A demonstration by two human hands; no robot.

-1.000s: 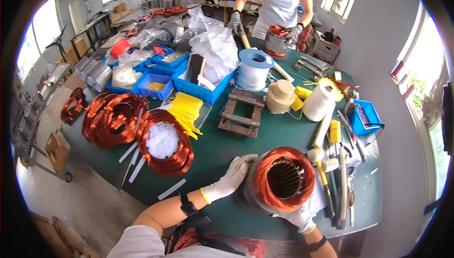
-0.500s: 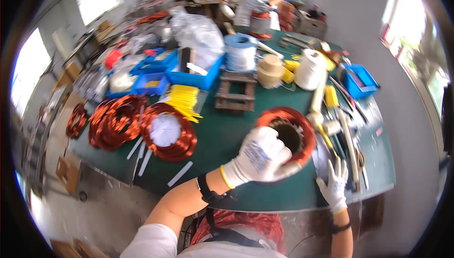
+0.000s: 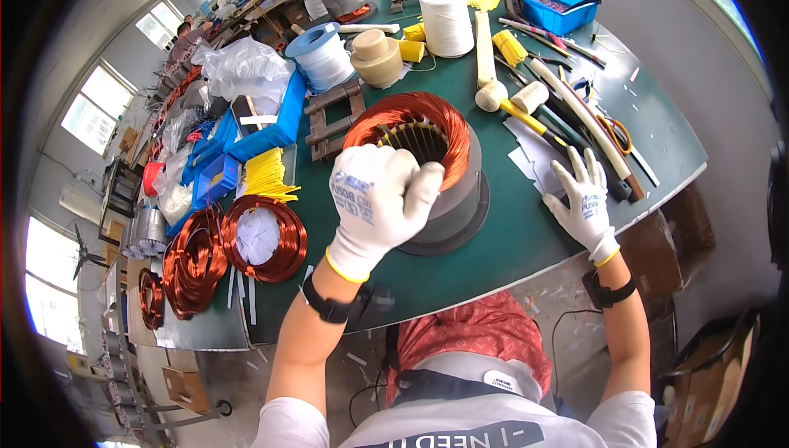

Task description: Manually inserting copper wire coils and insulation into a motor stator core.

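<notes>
One stator (image 3: pixel 448 210) stands on table (image 3: pixel 526 238). Left hand (image 3: pixel 382 201) curled over winding (image 3: pixel 455 136) near edge, grip hidden; right hand (image 3: pixel 585 201) fingers spread, empty, beside paper (image 3: pixel 530 148). Lopsided push could tip stator; hard squeeze could nick winding.

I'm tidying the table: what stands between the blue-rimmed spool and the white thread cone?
The head view shows a tan stepped roll and yellow pieces between them.
</notes>
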